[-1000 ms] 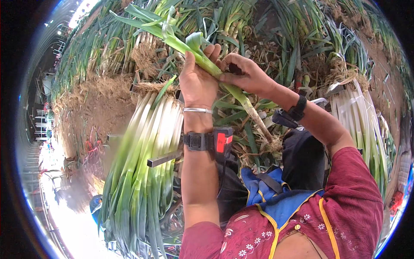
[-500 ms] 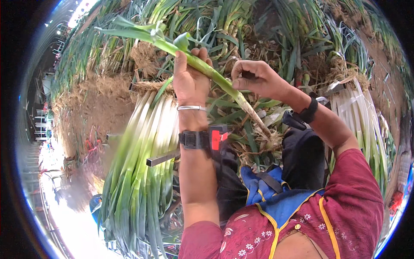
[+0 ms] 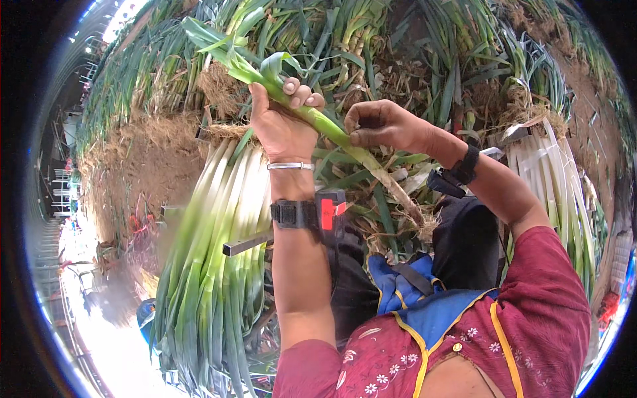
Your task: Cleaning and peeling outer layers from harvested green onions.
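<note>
One leek [image 3: 325,124] slants across the middle, its green leaves up at the far left and its pale, browned root end down at the right. My left hand [image 3: 285,123] is closed around the upper stalk, palm up, with the thumb on the near side and the fingertips curled over the far side. At mid-stalk my right hand [image 3: 381,125] is closed in a pinch, thumb and forefinger against the leek's edge. Whether a loose outer layer is between those fingertips is too small to tell. The roots [image 3: 428,225] hang over leaf scraps near my right knee.
Cleaned leeks [image 3: 222,219] lie in a bundle on a metal-framed rack [image 3: 247,245] at my left. A second pale bundle [image 3: 547,179] is at my right. Unpeeled leeks [image 3: 371,40] with roots are heaped across the far side. Peeled scraps [image 3: 385,219] cover the ground before me.
My left hand has shifted slightly left, its fingers now curled over the stalk. The leek's leaf end has swung a little to the right. My right hand has moved slightly left and down against it.
</note>
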A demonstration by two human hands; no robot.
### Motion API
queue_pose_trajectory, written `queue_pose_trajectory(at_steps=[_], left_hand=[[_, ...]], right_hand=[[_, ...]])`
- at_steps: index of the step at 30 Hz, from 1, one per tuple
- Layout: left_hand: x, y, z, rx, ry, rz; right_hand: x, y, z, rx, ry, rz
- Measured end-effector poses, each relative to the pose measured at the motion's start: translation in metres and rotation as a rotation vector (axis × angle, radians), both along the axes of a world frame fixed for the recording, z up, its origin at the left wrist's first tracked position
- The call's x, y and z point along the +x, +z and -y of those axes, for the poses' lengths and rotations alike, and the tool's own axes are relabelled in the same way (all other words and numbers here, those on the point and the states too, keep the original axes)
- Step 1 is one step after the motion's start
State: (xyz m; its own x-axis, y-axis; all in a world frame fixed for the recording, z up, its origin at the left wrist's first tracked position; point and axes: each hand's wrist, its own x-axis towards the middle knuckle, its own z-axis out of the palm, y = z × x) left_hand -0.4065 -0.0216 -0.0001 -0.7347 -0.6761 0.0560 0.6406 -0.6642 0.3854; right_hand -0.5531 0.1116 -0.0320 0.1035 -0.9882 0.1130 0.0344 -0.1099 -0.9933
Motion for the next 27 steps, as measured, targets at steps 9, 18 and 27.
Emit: queue_pose_trajectory(at_steps=[9,18,27], left_hand=[[0.019,-0.003,0.026,-0.014,0.022,-0.126],[0.04,-0.005,0.043,0.013,0.057,-0.272],[0.077,0.004,0.064,-0.075,0.265,-0.25]], right_hand=[[-0.014,0.014,-0.033,0.061,-0.121,0.302],[-0.019,0.022,-0.037,0.111,-0.132,-0.134],[-0.059,-0.041,-0.095,-0.024,-0.021,-0.976]])
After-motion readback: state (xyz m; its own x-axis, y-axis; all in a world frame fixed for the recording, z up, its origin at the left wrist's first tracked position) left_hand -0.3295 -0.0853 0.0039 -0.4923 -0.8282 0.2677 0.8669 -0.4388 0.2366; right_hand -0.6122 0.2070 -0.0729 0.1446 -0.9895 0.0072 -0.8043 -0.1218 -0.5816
